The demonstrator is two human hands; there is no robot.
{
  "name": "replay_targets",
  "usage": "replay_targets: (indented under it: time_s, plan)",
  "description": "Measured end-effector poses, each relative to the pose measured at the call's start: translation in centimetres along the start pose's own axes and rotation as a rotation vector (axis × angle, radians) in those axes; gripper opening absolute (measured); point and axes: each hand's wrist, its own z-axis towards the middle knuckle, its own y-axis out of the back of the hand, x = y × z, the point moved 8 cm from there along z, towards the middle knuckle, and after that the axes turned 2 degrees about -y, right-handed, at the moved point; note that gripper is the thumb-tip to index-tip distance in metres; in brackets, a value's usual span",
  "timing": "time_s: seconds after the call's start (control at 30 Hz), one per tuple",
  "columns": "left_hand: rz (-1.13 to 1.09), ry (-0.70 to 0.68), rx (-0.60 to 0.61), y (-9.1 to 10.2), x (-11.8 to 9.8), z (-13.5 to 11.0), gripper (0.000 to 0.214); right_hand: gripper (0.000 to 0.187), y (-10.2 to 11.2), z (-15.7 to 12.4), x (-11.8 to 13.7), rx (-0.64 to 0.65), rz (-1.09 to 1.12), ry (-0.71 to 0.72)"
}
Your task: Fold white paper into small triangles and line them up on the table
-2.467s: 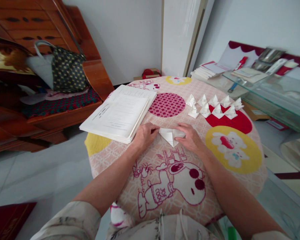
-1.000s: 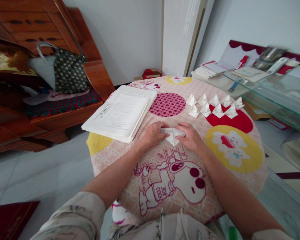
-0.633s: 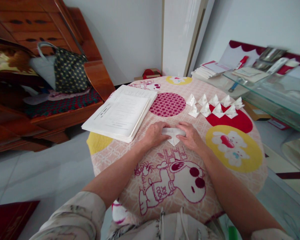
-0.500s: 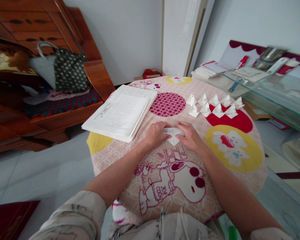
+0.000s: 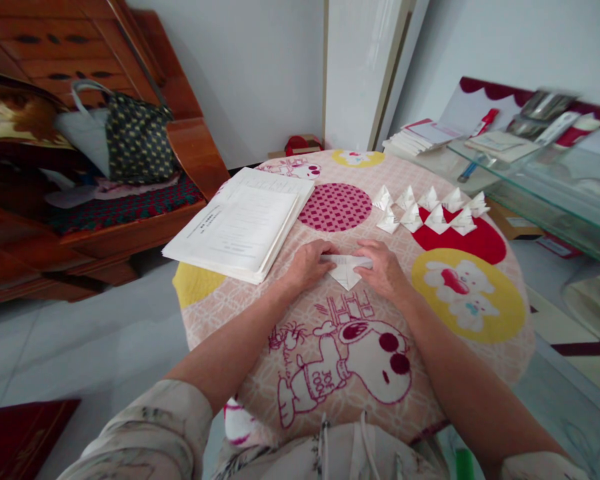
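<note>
A white folded paper piece (image 5: 345,271) with its point toward me lies on the round table's cartoon-print cloth (image 5: 330,347). My left hand (image 5: 309,264) presses on its left side, fingers curled over the paper's top edge. At the right side my right hand (image 5: 383,267) holds it down the same way. Both hands pinch the folded top edge between them. Beyond them, several small folded white paper pieces (image 5: 430,212) stand in two rows on the cloth.
A thick stack of printed sheets (image 5: 243,223) lies at the table's left. A wooden bench (image 5: 145,220) with a patterned bag (image 5: 135,140) stands at the left. A glass shelf (image 5: 545,180) with books and boxes runs along the right.
My left hand has slid rightward onto the paper and both hands have closed in on its top edge. The paper looks narrower than before.
</note>
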Motion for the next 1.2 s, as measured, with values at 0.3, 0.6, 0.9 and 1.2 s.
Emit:
replay_targets:
  time_s: [0.3,0.6,0.9,1.2]
  plan:
    - [0.09,-0.111,-0.019,-0.2,-0.9,0.1,0.018,0.013,0.0,0.0,2.1,0.052,-0.207,0.069]
    - [0.237,-0.297,-0.043,-0.8,-2.3,-1.0,0.017,0.019,-0.5,-0.8,3.0,0.098,-0.28,0.142]
    - [0.463,-0.316,0.082,-1.7,-3.1,-2.3,0.022,0.025,-1.3,-1.6,3.6,0.162,-0.348,0.188]
    - [0.504,-0.263,0.127,-1.2,-4.3,-3.5,0.028,0.023,0.0,-1.1,2.9,0.023,-0.142,0.076]
